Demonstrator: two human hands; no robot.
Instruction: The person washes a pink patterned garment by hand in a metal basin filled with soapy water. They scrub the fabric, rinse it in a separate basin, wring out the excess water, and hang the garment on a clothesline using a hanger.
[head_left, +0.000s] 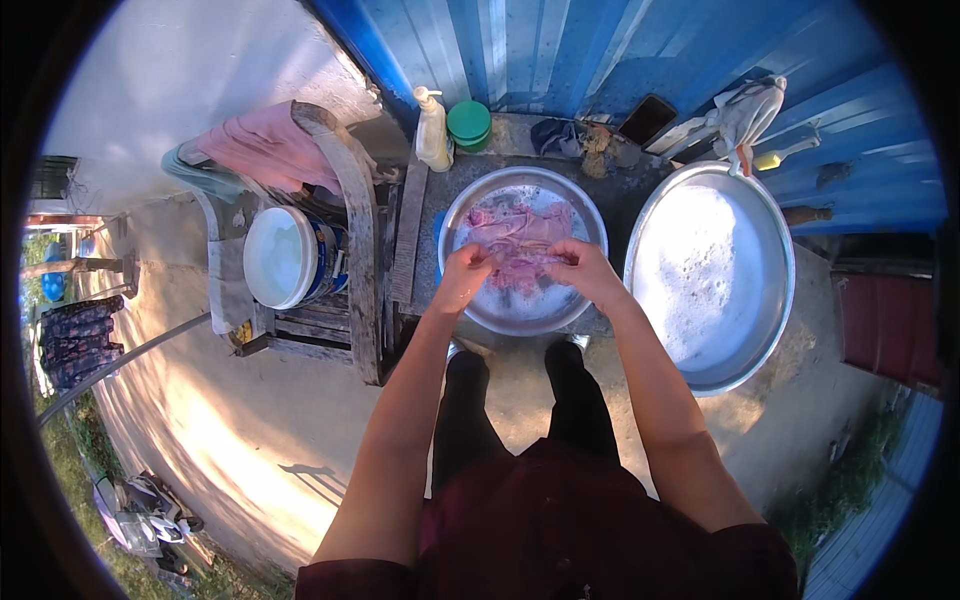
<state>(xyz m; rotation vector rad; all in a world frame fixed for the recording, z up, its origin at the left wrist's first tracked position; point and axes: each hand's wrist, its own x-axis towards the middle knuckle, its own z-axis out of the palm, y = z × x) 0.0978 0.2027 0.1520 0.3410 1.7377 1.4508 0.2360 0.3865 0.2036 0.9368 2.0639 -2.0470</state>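
Note:
A wet pink cloth (521, 229) lies bunched in a round metal basin (523, 325) that holds soapy-looking water. My left hand (466, 274) pinches the cloth's near edge at the left, its wrist over the basin's rim. On the other side, my right hand (583, 270) has the same edge between thumb and fingers. Between the hands the cloth is wrinkled, and its lower folds rest in the water.
To the right stands a larger metal tub (709, 277) with sudsy water. A pump bottle (433, 131) and a green-lidded tub (470, 126) sit behind the basin, left of a phone-like dark object (648, 118). A white bucket (279, 257) rests on a wooden chair (360, 225).

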